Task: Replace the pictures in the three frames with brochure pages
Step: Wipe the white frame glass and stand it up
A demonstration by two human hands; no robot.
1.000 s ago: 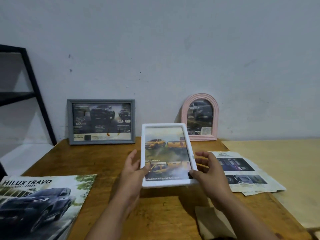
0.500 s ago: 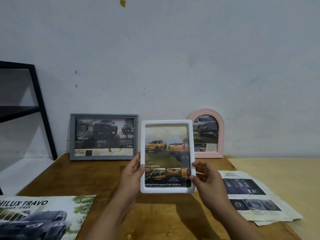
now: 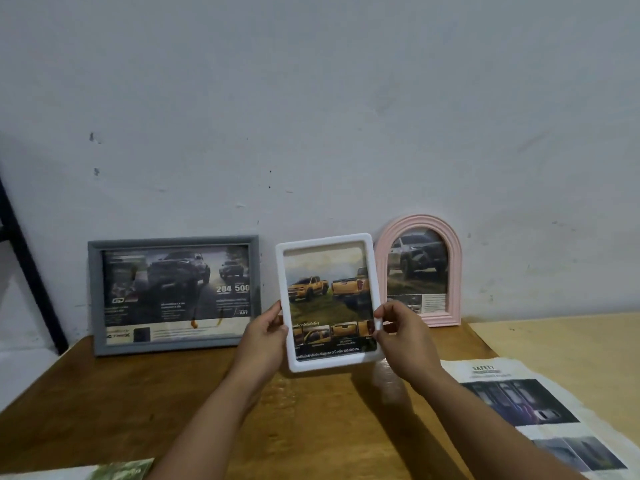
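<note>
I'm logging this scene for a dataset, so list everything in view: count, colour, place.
white frame: 1, white, yellow-pickup page inside, held upright between the other two frames, its bottom edge at the table
grey frame: 1, grey, dark-truck page inside, standing at the wall, left
pink frame: 1, pink, arched, truck page inside, standing at the wall, right
brochure pages: loose sheets, white with dark photos, lying on the right of the table
brochure cover: 1, green and white, bottom left edge
table: 1, brown wood
black rack: 1, black, far left
left hand: grips the white frame's left edge
right hand: grips its right edge
</note>
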